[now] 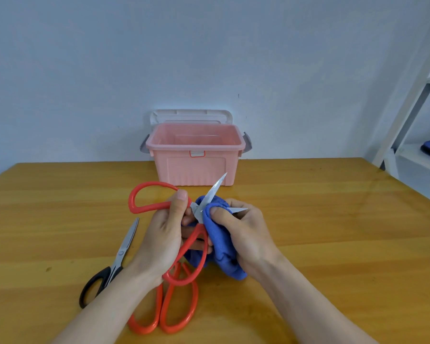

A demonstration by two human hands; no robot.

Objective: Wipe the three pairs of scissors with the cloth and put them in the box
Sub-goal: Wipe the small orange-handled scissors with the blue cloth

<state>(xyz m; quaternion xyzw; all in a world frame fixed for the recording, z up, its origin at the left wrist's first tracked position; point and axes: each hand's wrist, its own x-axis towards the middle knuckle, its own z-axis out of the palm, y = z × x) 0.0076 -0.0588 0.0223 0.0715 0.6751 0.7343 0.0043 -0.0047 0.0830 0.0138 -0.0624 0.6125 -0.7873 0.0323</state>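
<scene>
- Left hand [165,234] grips the red scissors [196,234] in front of the box [196,167], thumb laid over the upper handle loop, fingers curled round the shank.
- Those scissors are spread wide: one blade [215,188] points up toward the box's front wall, the other pokes out to the right, its tip [241,209] just showing past the cloth.
- Right hand [243,234] is closed round the blue cloth [221,247], thumb pressing a fold of it onto the lower blade right by the pivot.
- The cloth's tail hangs down between the two wrists.
- The pink box stands open at the far edge of the table [320,232], against the wall, nothing visible inside.
- Its lid [191,116] leans upright behind it.
- Black scissors [112,265] lie flat, closed, well in front of the box and to its left, tips pointing toward it.
- Orange scissors [169,309] lie nearest me, under the left wrist, only the two handle loops showing.
</scene>
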